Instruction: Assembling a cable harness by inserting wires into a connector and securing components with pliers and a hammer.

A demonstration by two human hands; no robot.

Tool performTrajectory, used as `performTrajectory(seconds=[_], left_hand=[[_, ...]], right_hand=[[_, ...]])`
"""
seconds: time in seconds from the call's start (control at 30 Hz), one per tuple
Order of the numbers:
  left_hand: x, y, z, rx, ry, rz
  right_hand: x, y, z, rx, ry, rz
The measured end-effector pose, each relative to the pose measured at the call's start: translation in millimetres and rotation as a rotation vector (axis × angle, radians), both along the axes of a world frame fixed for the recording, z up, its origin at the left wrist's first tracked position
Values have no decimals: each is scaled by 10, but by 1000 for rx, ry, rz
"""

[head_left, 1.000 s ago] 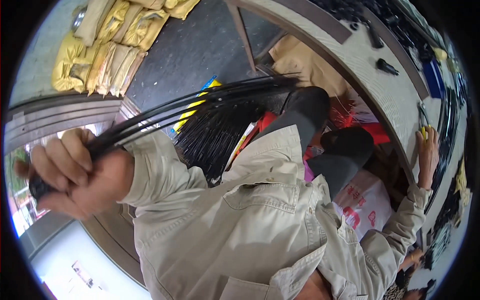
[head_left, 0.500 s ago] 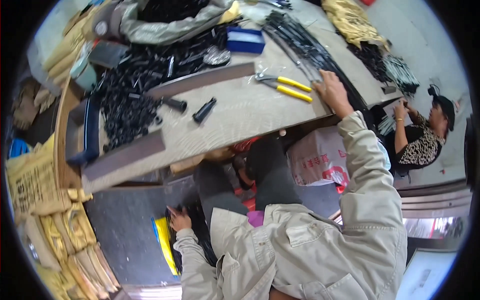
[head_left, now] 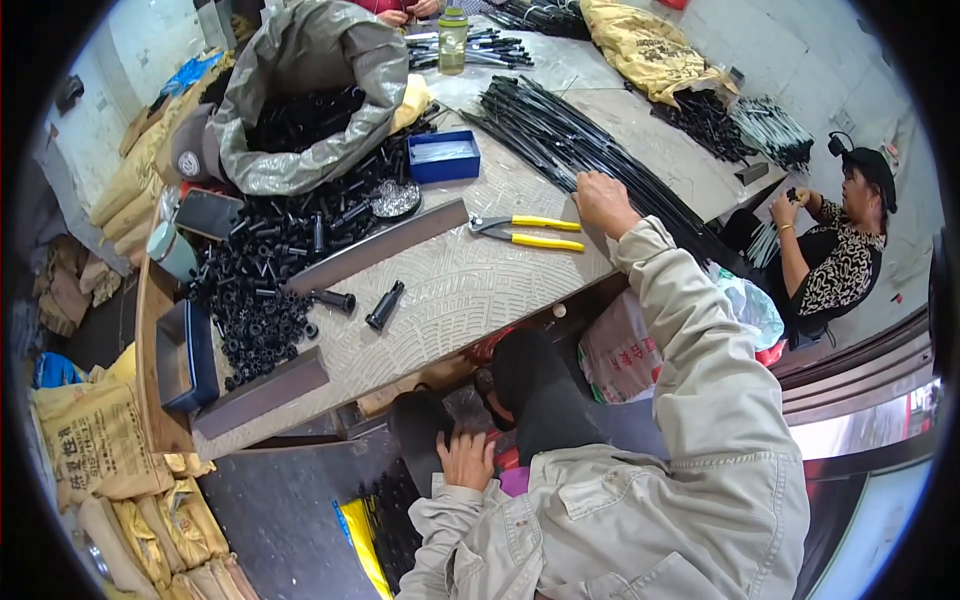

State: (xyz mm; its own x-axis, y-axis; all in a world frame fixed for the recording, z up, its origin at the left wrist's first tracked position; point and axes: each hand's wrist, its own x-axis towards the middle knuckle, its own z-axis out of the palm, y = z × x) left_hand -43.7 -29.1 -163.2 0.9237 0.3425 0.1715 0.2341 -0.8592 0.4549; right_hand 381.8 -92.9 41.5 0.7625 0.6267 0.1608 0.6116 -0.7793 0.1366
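My left hand (head_left: 467,460) lies on my dark-trousered knee with its fingers apart, holding nothing. My right hand (head_left: 607,205) is closed on long thin black rods (head_left: 560,140) at the left side of a large bundle on the table. Their ends at my fingers are partly hidden. Just left of that hand lie yellow-handled pincers (head_left: 545,230), jaws pointing left. Two black flanged sleeve-like parts, one standing loose (head_left: 385,305) and one beside a metal strip (head_left: 335,300), lie farther left. Below the table, black strips (head_left: 385,520) and a yellow-and-blue packet (head_left: 360,540) lie near my left forearm.
Small black parts (head_left: 260,290) pile up between metal strips (head_left: 380,245) on the left. Behind them stands a grey sack (head_left: 310,110); a blue box (head_left: 443,157) is beside it. A co-worker (head_left: 825,230) sits at right holding rods. Another person's hands (head_left: 410,12) show at the far edge.
My left hand has moved from the black strips below the table up and right to my knee. My right hand stays at the rods. The whole view has shifted, showing more of the far table.
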Motion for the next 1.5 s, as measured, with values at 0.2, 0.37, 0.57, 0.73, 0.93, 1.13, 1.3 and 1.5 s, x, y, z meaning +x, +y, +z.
performTrajectory(seconds=[0.2, 0.37, 0.57, 0.73, 0.93, 1.13, 1.3, 1.5], left_hand=[[40, -8, -63, 43, -9, 67], [2, -13, -38, 49, -9, 76], [-50, 5, -71, 26, -14, 91], [-21, -2, -22, 40, 25, 87], [-34, -1, -75, 50, 16, 80], [-4, 6, -79, 54, 43, 63], [8, -12, -39, 28, 23, 85], [42, -14, 158, -96, -4, 111]], right_hand=[[117, 70, -126, 69, -133, 70], [306, 13, 9, 193, 83, -75], [389, -219, 202, 468, 185, -175], [469, -366, 335, 499, 340, -122], [484, -396, 714, 838, 445, -31], [683, 78, 1471, 1180, 339, 209], [760, 318, 1987, 1386, -122, 357], [395, 474, 752, 1390, 5, 399]])
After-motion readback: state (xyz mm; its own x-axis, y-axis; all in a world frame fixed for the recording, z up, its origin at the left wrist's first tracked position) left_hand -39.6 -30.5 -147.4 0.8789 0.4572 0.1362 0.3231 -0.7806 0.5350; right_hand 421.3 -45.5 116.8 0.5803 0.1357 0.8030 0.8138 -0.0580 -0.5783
